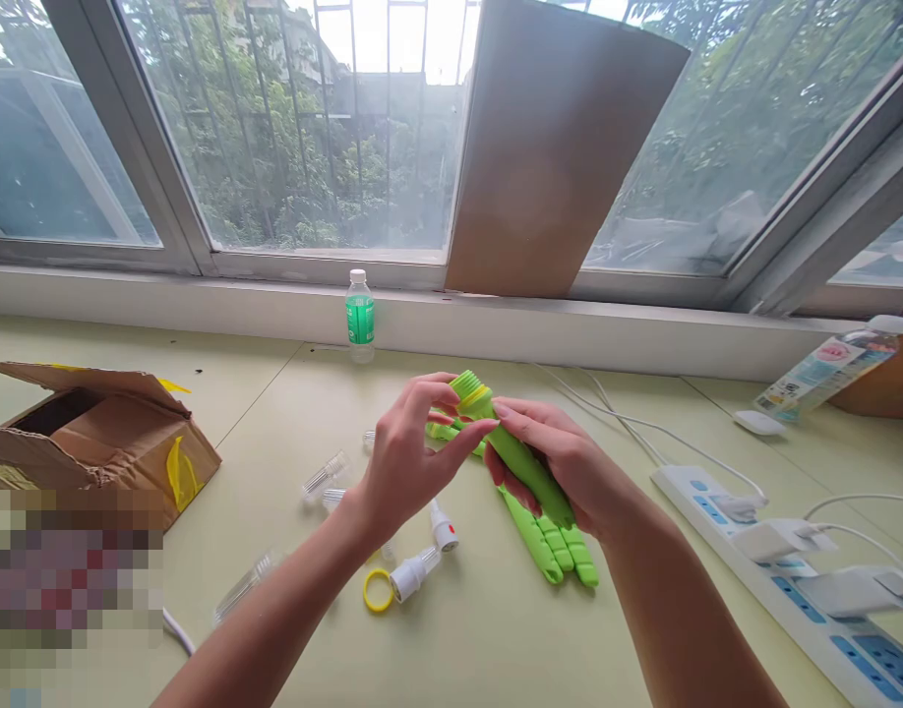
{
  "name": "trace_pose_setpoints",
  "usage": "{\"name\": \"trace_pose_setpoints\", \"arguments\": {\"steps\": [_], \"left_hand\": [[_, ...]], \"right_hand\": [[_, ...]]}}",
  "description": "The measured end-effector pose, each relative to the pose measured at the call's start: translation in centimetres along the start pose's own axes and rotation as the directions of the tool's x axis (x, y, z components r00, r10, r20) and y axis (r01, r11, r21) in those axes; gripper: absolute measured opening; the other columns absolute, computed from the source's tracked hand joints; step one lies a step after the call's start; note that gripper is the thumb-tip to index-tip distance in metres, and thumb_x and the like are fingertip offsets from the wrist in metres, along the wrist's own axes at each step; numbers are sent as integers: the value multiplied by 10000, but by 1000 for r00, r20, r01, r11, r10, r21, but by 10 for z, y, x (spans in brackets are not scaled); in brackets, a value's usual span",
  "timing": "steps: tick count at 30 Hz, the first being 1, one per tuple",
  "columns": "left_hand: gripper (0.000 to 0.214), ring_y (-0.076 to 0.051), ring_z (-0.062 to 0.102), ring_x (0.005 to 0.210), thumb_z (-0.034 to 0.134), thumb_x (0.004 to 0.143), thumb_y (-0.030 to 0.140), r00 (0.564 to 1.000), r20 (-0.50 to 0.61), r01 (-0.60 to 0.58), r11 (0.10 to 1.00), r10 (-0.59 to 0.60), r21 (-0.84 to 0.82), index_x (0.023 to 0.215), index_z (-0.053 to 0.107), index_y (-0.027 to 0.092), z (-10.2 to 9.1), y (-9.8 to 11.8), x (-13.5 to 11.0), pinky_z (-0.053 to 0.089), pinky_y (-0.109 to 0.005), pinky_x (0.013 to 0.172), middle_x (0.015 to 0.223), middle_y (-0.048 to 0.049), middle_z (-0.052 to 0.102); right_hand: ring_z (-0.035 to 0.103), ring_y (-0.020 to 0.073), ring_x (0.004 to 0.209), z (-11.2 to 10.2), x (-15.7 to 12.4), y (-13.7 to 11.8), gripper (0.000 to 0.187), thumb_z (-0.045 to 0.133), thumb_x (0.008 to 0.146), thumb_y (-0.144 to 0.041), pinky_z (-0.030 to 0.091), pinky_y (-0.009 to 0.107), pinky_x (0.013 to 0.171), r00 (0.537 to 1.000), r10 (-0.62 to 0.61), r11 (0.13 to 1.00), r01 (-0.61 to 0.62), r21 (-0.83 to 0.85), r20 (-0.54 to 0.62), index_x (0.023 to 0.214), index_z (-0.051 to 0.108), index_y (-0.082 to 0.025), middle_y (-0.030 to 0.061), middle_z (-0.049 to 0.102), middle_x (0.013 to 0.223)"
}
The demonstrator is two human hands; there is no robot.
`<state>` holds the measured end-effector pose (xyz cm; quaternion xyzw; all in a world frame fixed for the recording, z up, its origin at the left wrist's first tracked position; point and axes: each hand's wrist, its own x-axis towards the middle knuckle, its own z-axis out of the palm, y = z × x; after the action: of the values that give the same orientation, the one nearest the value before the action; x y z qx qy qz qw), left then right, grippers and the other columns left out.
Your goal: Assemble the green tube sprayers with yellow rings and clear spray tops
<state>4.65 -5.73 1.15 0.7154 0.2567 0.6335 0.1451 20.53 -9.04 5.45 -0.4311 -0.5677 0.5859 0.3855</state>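
A green hollow-looking plastic handle (529,462) with a threaded end is tilted up over the table, my right hand (570,452) wrapped round its body. Around the neck below the thread sits a yellow ring (475,398). My left hand (414,433) has its fingers curled at that ring and its thumb against the handle. Beneath my hands lie several similar green handles (559,546), side by side and partly covered. Left of them are white connector pieces (414,575), a loose yellow ring (378,591) and clear threaded tubes (325,476), some hidden by my left arm.
An opened cardboard box (142,447) stands at the left. A green-labelled bottle (360,320) is by the window sill. On the right are a power strip (776,590) with plugs and cables, a white mouse-like object (759,423) and a leaning bottle (827,369).
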Motion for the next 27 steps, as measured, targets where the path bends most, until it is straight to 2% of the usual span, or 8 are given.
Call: {"name": "trace_pose_setpoints", "arguments": {"steps": [5,13,18,21,24,27], "left_hand": [[243,-95,659,801,693,817,225,998,42,-48,999,49,-23,1009,551,186,-5,-1,3,629,-259,673,1121,-59,629],[126,-89,651,782,651,845,188,1000,20,-10,999,11,-38,942,570,186,-4,-1,2,613,-234,636,1072,-47,642],[127,-97,648,796,644,856,235,998,13,-54,999,54,-3,941,561,191,-7,1,5,614,-238,637,1039,-39,633],[151,-99,635,800,662,844,255,995,9,-101,994,101,45,936,560,192,-11,1,8,614,-240,645,1008,-30,628],[130,-86,620,765,673,834,234,991,-17,-134,987,136,88,879,562,183,-13,0,10,606,-220,629,945,-14,614],[135,-77,610,739,679,828,224,991,-9,-130,988,131,83,876,560,182,-14,-1,10,606,-217,624,929,-8,595]], "right_hand": [[408,81,322,2,-3,-5,324,443,937,-500,288,168,300,1000,10,998,-11,66,13,951,547,-194,15,616,570],[431,69,322,2,-3,-5,447,533,886,-534,292,150,273,999,39,997,-40,67,8,1198,510,-215,7,619,652],[485,67,405,2,-3,-8,435,705,782,-442,397,171,297,1000,-11,1000,10,23,23,1124,584,-202,8,584,771],[544,103,505,2,-3,-7,404,776,719,-375,498,216,375,1000,-31,999,31,-22,-3,1050,629,-196,6,565,774],[574,123,577,1,-1,-5,263,743,760,-381,539,249,468,995,-76,996,72,-58,-65,892,653,-172,17,564,781],[564,115,551,0,0,-4,253,684,821,-409,508,233,474,994,-88,994,84,-71,-61,811,647,-158,15,557,712]]}}
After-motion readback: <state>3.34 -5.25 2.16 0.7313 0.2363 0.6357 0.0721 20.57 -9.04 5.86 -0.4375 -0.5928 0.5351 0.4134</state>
